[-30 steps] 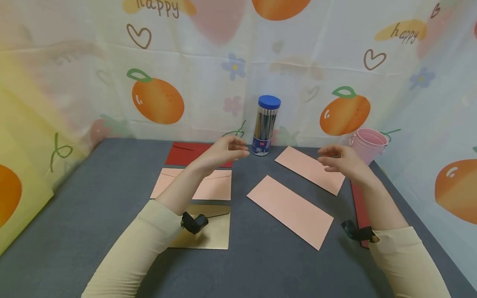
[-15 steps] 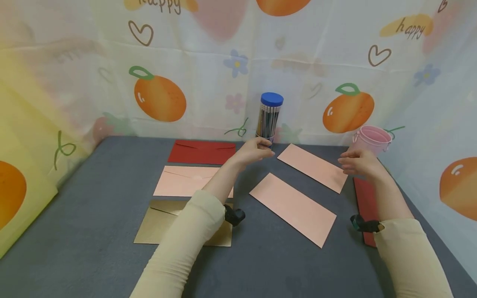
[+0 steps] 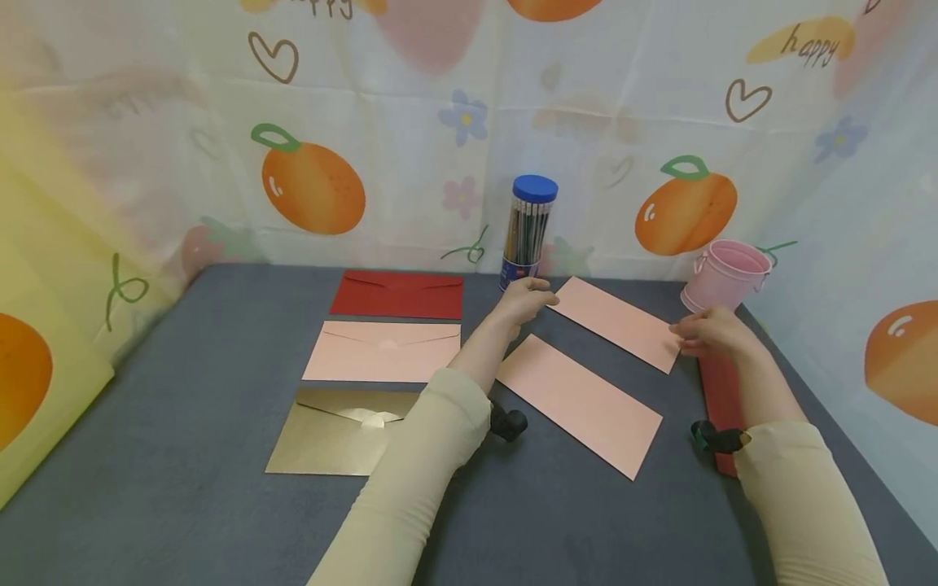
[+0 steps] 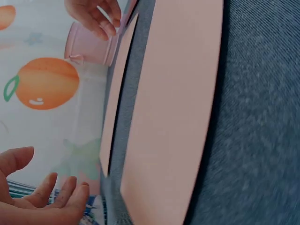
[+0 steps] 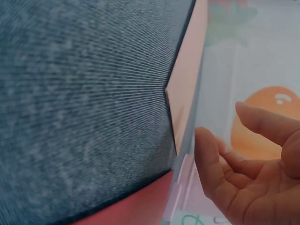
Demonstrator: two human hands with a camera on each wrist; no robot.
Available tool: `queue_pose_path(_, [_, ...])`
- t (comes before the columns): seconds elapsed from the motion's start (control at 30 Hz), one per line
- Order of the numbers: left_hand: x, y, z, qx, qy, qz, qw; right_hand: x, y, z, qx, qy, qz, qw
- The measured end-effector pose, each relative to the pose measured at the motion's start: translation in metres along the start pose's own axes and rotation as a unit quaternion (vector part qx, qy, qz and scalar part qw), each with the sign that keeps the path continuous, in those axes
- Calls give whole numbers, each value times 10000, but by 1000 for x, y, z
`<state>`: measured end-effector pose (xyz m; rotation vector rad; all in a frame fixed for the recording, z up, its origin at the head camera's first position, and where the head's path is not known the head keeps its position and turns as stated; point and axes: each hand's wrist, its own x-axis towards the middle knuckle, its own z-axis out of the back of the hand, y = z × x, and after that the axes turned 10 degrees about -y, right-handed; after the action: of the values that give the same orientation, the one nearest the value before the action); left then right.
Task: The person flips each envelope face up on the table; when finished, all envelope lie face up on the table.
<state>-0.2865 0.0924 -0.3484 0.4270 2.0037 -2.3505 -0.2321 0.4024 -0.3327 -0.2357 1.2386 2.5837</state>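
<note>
A plain pink envelope (image 3: pixel 619 324), no flap showing, lies slanted at the back right of the table. My left hand (image 3: pixel 523 301) is over its left corner, with its fingers apart and relaxed in the left wrist view. By the envelope's right end is my right hand (image 3: pixel 714 334), thumb and fingers parted with nothing between them in the right wrist view. Whether either hand touches the paper I cannot tell. A second pink envelope (image 3: pixel 582 407) lies slanted in front of the first. Under my right forearm a red envelope (image 3: pixel 721 391) is partly hidden.
On the left lie a red envelope (image 3: pixel 399 295), a pink envelope (image 3: pixel 384 352) and a gold envelope (image 3: pixel 322 439), flaps showing. A blue-lidded tub of pencils (image 3: pixel 529 232) stands behind my left hand. A pink bucket (image 3: pixel 721 281) stands at the back right, near the table's edge.
My left hand has moved right, from over the left-hand envelopes to the slanted pink envelope's left corner. My right hand has shifted slightly right and lower, to its right end. The envelopes lie as before.
</note>
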Motion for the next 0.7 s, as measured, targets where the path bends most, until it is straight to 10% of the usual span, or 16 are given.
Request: queue_pose_path(0.7, [19,24,-12,191,257,-217,9993,7,-15,-1,518,311,-852,9945])
